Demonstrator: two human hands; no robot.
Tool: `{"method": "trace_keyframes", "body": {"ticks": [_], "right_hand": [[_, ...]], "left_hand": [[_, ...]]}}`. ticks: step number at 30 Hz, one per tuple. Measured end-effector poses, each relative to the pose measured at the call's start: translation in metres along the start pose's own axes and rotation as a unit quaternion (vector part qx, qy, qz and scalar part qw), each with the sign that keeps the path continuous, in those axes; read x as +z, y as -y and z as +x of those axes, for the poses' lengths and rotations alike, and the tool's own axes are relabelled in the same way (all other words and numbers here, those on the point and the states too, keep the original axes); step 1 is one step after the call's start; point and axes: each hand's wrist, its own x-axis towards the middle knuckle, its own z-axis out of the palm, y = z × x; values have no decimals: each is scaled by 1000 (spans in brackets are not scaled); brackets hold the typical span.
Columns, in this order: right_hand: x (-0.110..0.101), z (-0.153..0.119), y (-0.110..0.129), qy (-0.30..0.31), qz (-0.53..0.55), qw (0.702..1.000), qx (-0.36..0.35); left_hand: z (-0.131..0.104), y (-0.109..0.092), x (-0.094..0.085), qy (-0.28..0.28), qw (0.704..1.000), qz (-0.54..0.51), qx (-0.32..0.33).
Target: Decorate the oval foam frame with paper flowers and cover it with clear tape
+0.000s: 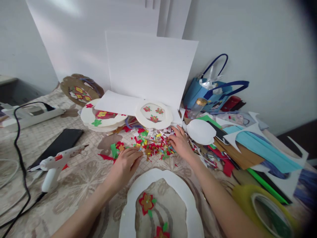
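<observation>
A heap of small paper scraps in red, green, yellow and white lies between my hands. My left hand rests at its left edge, fingers extended and lightly bent, touching the scraps. On the right side, my right hand has its fingers apart over the heap's edge; I see nothing held in either. Closest to me lies a white scalloped frame with a see-through middle. A red and brown paper flower with green leaves sits on it, and a second flower is cut off by the bottom edge.
Left are a glue gun, a black phone and a power strip. Behind stand flower-decorated frames and a white board. Rightward are a white paper cutout, a glass jar, a blue bag and tape.
</observation>
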Motion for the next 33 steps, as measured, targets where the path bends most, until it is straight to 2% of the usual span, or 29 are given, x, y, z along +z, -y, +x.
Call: {"method": "trace_keyframes", "body": {"ticks": [9, 16, 19, 22, 25, 29, 31, 33], "right_hand": [[0, 5, -2, -3, 43, 999, -11], [-15, -3, 2, -38, 122, 991, 38], [-24, -14, 15, -29, 177, 982, 68], [-29, -26, 41, 19, 243, 968, 66], [-32, -32, 71, 46, 288, 954, 65], [-36, -34, 99, 51, 254, 966, 10], [-36, -35, 105, 51, 221, 974, -29], [-36, -36, 109, 53, 193, 978, -54]], "left_hand": [[-2, 4, 3, 11, 1000, -5, -1], [1, 0, -1, 11, 1000, -10, -9], [1, -5, -2, 7, 999, -35, -18], [0, -11, -3, -10, 994, -92, -62], [-2, -18, -2, 9, 971, -195, -138], [-1, -22, 1, 80, 905, -354, -222], [0, -23, 2, 92, 884, -387, -245], [1, -23, 3, 94, 877, -395, -257]]}}
